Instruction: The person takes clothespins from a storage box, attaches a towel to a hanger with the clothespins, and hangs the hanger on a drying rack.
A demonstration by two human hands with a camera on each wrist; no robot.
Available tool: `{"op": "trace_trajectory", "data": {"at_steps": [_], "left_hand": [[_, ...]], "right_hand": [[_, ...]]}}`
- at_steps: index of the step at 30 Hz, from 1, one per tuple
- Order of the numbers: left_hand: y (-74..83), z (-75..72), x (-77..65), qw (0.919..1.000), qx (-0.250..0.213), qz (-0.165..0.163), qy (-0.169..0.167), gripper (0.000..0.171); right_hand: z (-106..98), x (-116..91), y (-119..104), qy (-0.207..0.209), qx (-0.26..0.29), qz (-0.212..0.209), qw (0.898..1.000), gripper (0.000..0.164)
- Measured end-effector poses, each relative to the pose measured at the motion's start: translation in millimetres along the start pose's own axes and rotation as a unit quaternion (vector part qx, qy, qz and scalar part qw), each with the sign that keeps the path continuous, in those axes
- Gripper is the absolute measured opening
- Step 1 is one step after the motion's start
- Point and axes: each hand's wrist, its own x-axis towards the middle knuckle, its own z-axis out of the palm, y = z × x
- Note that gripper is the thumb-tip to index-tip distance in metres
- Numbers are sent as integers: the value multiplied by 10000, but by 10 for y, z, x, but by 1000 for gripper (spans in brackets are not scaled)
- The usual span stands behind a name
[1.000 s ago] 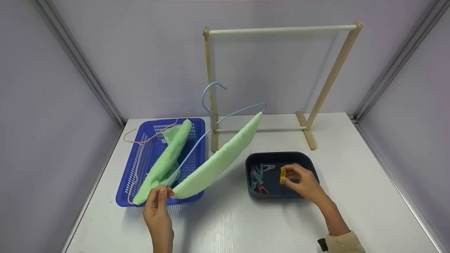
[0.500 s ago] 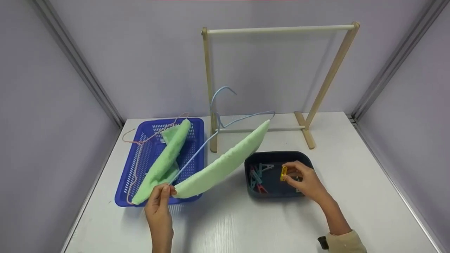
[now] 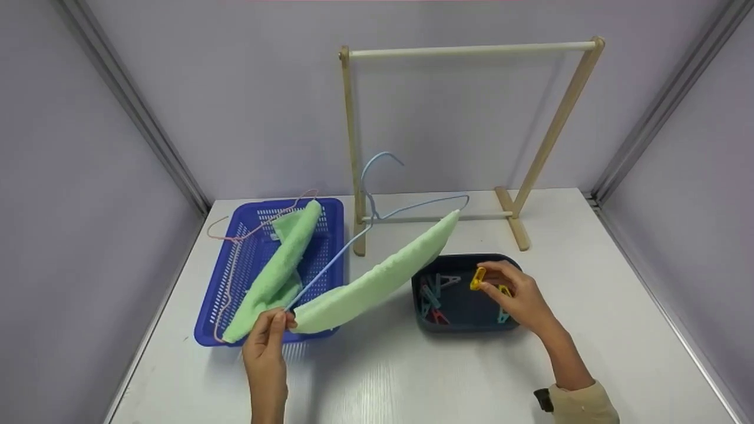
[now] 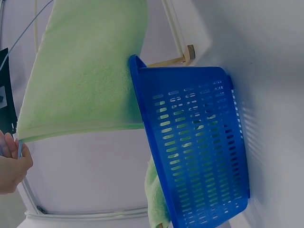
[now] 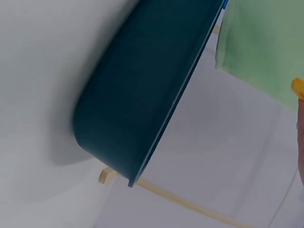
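In the head view my left hand (image 3: 266,347) pinches the near corner of a light blue wire hanger (image 3: 330,265), with a pale green towel (image 3: 377,281) draped over its lower bar. The hanger's hook points up and away from me. The left wrist view shows the towel (image 4: 90,71) hanging down beside the basket. My right hand (image 3: 521,297) holds a yellow clothespin (image 3: 478,278) between thumb and fingers, above a dark tray (image 3: 471,327). Its right wrist view catches only the edge of that clothespin (image 5: 298,88) and a fingertip.
A blue plastic basket (image 3: 206,318) stands at left, holding a second green towel (image 3: 277,271) on a pink hanger (image 3: 232,265). Several clothespins (image 3: 433,297) lie in the tray. A wooden rack (image 3: 559,129) with a white top bar (image 3: 471,50) stands at the back.
The blue hanger and its towel have swung to the right and slightly down. My right hand has lifted the yellow clothespin a little and tilted it.
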Motion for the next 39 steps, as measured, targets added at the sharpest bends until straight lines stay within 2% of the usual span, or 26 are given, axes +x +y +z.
{"op": "trace_trajectory", "data": {"at_steps": [7, 15, 24, 33, 39], "left_hand": [[21, 0, -4, 10000, 51, -52, -34, 21], [30, 43, 3, 10000, 40, -41, -22, 22], [33, 84, 5, 9999, -98, 55, -56, 22], [37, 109, -4, 10000, -55, -57, 32, 21], [46, 106, 14, 9999, -96, -37, -24, 20]], "right_hand": [[-44, 62, -29, 33, 199, -237, 9995, 34], [-64, 72, -57, 93, 502, -300, 9982, 33], [-76, 72, -79, 7, 560, -372, 9977, 34], [-76, 85, -98, 68, 622, -498, 9968, 34], [-101, 104, 32, 64, 636, -414, 9971, 35]]}}
